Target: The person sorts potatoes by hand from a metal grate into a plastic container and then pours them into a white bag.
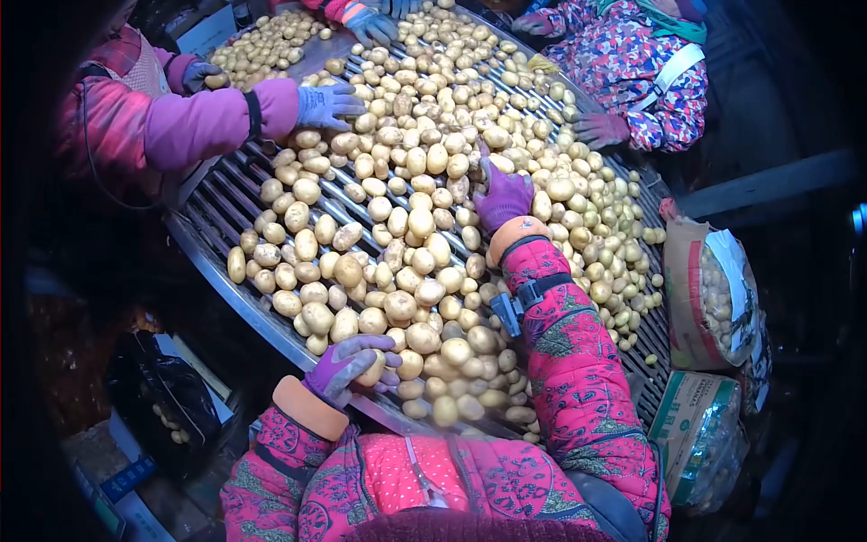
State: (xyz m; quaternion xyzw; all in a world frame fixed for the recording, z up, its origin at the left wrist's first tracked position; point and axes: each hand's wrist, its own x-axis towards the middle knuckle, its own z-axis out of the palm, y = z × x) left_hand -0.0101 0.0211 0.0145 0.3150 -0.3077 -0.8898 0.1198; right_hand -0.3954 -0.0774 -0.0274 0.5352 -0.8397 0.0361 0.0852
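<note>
Down at the near rim of the slatted table (239,194), the person's left hand (348,369) has its gloved fingers curled round a potato (368,372) — too covered for me to make out its long axis. The right hand (506,196) reaches much farther out among the loose potatoes (421,223), index finger pointing away from the body; whether it grips anything, I can't tell from here. A pale potato (500,165) lies just right of that finger — far nearer this hand than the left.

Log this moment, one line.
left purple-gloved hand: gripping round yellow potato | right purple-gloved hand: over loose yellow potatoes, grip unclear | surface: slatted metal table
</note>
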